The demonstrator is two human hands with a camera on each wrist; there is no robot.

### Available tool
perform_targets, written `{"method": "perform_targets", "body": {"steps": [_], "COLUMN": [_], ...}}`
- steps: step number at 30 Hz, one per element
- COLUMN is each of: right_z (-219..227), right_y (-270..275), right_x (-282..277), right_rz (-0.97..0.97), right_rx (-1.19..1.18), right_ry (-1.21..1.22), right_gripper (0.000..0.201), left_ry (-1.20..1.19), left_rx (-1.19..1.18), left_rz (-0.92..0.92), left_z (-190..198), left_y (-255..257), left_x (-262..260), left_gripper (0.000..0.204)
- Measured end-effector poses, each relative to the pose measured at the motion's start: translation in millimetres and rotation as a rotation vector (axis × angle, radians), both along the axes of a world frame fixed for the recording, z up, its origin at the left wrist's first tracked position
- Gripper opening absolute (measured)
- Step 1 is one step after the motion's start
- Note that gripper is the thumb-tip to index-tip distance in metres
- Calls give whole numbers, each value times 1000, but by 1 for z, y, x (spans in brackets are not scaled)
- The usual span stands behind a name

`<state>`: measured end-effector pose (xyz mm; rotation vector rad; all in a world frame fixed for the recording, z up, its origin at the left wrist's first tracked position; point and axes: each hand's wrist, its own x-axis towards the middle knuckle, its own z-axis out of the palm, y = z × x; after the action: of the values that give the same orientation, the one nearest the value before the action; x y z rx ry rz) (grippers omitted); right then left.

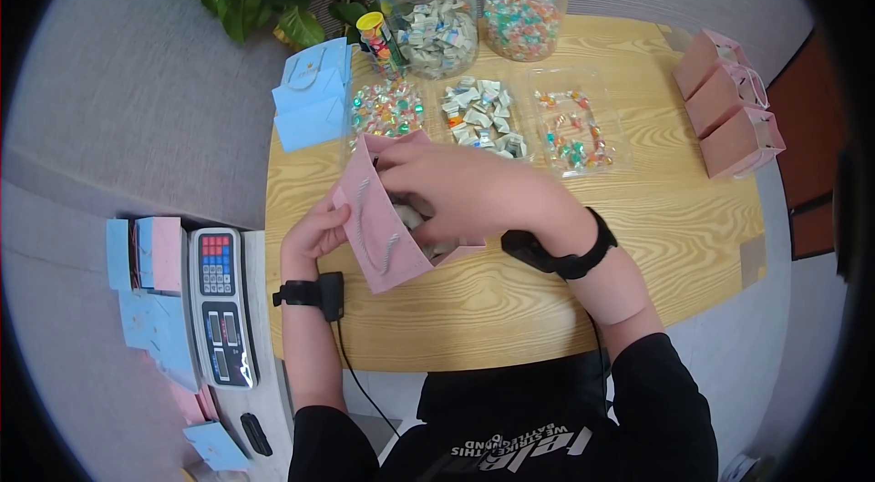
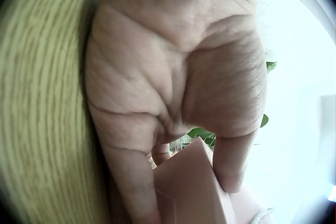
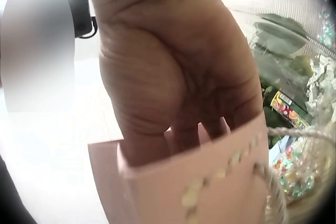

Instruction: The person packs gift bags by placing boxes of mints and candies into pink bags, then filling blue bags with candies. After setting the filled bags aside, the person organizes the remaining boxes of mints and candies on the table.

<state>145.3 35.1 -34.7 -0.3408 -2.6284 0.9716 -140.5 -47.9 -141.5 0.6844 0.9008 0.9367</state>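
A pink paper bag (image 1: pixel 378 236) with rope handles is tilted at the near left of the wooden table. My left hand (image 1: pixel 316 229) grips its left side, the thumb on the outer face; in the left wrist view the hand (image 2: pixel 173 77) has thumb and fingers on either side of the bag (image 2: pixel 191 182). My right hand (image 1: pixel 447 186) reaches into the bag's mouth, above something whitish (image 1: pixel 408 216) inside. The right wrist view shows the right hand (image 3: pixel 178 77) with its fingers down inside the bag (image 3: pixel 210 182); the fingertips are hidden, and whether they hold anything cannot be seen.
Clear trays of colourful candies (image 1: pixel 387 108), white-wrapped pieces (image 1: pixel 478 113) and a few sweets (image 1: pixel 597 154) lie beyond the bag. Behind stand two clear jars (image 1: pixel 437 35) and a yellow-lidded tube (image 1: pixel 383 45). Blue bags (image 1: pixel 310 113) stand left, pink bags (image 1: pixel 743 140) right, a scale (image 1: pixel 223 309) beside the table.
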Motion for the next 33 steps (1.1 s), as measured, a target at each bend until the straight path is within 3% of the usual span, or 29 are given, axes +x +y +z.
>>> {"method": "perform_targets", "body": {"steps": [3,5,12,17,19,21,24,27,31,33], "right_z": [16,32,-9,4,13,15,-7,-22,-10,11], "right_y": [10,12,-7,-5,2,6,5,-10,-2,10], "right_x": [16,23,-11,-3,6,10,-8,-17,-10,6], "right_rz": [18,-89,5,71,91,-141,-143,-74,-6,-61], "right_rx": [17,-188,-146,-87,-76,36,154,42,-53,43], "right_ry": [208,41,-268,-125,-53,89,24,-6,-124,57], "right_gripper": [36,32,23,24,26,26,15,16,18,26], "left_ry": [-4,-6,16,3,-25,-29,-26,13,-21,-26], "left_rx": [0,0,19,43,-3,11,14,35,-4,13], "left_rz": [3,-3,21,14,-5,-1,-3,11,-15,-13], "left_z": [-3,-4,1,-3,-3,-5,-4,-1,-4,-3], "left_y": [1,1,-1,-1,0,1,1,-1,0,1], "left_x": [-2,-3,2,-3,-4,-3,-3,0,-6,-4], "left_gripper": [86,87,81,76,84,84,85,81,86,86]}}
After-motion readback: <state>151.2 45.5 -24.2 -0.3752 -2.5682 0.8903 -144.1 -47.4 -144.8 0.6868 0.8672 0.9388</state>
